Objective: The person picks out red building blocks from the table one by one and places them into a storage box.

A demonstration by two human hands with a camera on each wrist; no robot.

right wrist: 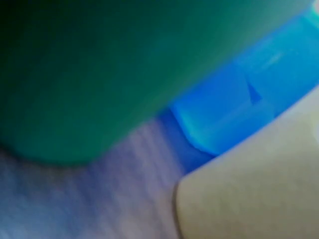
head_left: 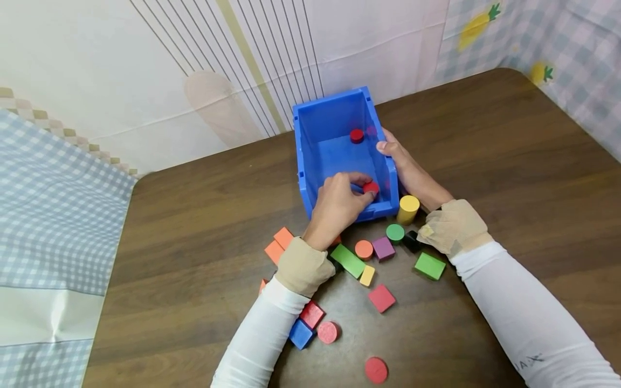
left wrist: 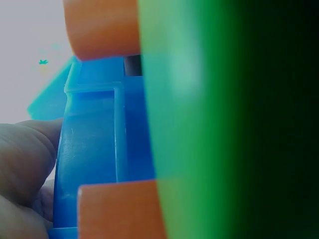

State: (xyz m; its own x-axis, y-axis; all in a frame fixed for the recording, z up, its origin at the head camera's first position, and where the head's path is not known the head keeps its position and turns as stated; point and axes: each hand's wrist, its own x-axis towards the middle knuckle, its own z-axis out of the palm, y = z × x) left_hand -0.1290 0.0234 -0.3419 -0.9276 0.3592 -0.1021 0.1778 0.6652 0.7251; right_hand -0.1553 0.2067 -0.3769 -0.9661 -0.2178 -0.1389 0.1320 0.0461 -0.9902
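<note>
A blue plastic bin (head_left: pixel 383 180) stands at the back of the table. Inside its front part my left hand (head_left: pixel 337 202) pinches a red round block (head_left: pixel 371 187) between thumb and fingers. Farther back on the bin floor lies another red round block (head_left: pixel 356 136). My right hand (head_left: pixel 412 170) grips the bin's right wall, thumb over the rim and fingers outside. Just beside that wrist stands a yellow cylinder (head_left: pixel 408 209). In the left wrist view, a blurred green block (left wrist: pixel 199 124) covers the right half, with an orange block (left wrist: pixel 119 211) beside it.
In front of the bin lie several loose blocks, among them a long green block (head_left: pixel 347 261), a purple cube (head_left: pixel 383 249), a green rectangular block (head_left: pixel 429 265) and a blue cube (head_left: pixel 301 334). A red disc (head_left: pixel 376 370) lies nearest. A patterned cloth (head_left: pixel 194 102) hangs behind the table.
</note>
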